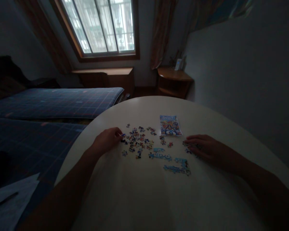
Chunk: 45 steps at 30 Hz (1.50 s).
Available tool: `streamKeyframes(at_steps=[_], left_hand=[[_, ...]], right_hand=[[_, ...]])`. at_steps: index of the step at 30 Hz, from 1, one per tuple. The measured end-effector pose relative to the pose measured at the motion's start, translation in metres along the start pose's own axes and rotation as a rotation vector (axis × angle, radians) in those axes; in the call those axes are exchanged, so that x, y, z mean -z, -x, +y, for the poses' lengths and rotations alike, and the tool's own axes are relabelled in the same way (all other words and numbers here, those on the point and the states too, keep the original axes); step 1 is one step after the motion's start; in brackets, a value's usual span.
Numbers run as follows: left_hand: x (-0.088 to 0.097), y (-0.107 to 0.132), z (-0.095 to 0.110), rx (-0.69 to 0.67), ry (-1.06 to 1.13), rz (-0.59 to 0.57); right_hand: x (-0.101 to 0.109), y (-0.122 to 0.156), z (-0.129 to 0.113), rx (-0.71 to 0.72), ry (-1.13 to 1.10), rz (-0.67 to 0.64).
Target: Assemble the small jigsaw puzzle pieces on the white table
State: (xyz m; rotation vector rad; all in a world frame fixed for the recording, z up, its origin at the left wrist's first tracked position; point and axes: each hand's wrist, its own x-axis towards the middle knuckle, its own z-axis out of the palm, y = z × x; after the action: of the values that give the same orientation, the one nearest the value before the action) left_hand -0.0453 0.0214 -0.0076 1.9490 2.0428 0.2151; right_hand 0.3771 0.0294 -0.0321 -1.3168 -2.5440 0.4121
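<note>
My left hand [108,140] is at the left edge of a heap of loose jigsaw pieces [136,138], fingertips pinched on a dark blue puzzle piece [122,136]. On the right, my right hand [204,148] rests low over a few puzzle pieces [188,149], its fingers stretched out and apart; the palm hides part of them. Between the hands lie a joined light-blue strip [160,156] and, nearer me, a joined corner section [177,169]. A colourful picture sheet or packet [170,125] with a cartoon figure lies behind the pieces.
Everything lies on a round white table [135,192]. To the left is a bed [57,101] with a blue checked cover, with paper [14,195] and a pen [6,200] nearby. A corner shelf [174,75] and a desk [115,71] stand beyond.
</note>
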Motion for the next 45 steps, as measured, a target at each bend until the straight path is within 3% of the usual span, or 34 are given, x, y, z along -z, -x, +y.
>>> streamKeyframes(at_steps=[29,37,45], left_hand=[[-0.011,-0.007,-0.001,-0.040,0.004,0.114],[-0.023,-0.012,0.007,-0.170,0.003,0.262],[-0.027,-0.013,0.007,-0.307,-0.007,0.259]], right_hand=[[0.001,-0.001,-0.002,0.004,-0.019,0.012],[0.000,0.000,-0.002,0.007,-0.006,0.004],[0.001,-0.001,-0.003,-0.017,-0.008,-0.006]])
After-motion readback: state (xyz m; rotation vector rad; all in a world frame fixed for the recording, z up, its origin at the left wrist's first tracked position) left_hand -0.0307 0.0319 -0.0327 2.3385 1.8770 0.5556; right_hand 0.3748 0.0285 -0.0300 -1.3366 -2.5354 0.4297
